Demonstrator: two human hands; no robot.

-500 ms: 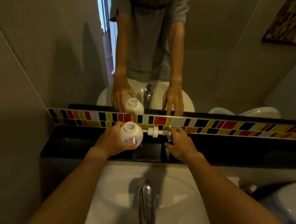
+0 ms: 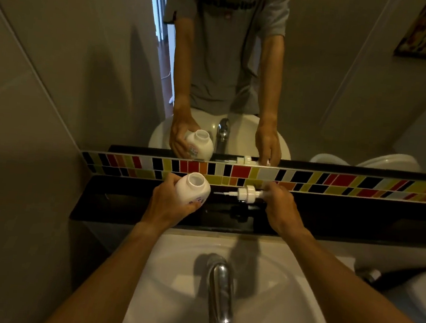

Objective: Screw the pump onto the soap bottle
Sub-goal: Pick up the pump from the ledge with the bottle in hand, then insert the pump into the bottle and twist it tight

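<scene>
My left hand (image 2: 168,205) grips a white soap bottle (image 2: 194,188) with an open round neck, tilted so the mouth faces up and toward the mirror, just above the black ledge (image 2: 113,201). My right hand (image 2: 282,208) holds the white pump (image 2: 246,193) by its head, lying sideways with the collar and thin dip tube pointing left at the bottle. A gap separates the tube tip from the bottle. The mirror above repeats both hands and both parts.
A white basin (image 2: 284,300) with a chrome tap (image 2: 219,288) lies below the ledge. A strip of coloured tiles (image 2: 336,182) runs behind it under the mirror. A toilet (image 2: 424,294) sits at the right edge. Walls close in on the left.
The pump has been lifted off the ledge and turned so its tube points at the bottle. The bottle has tilted, showing its open mouth. The view has shifted slightly.
</scene>
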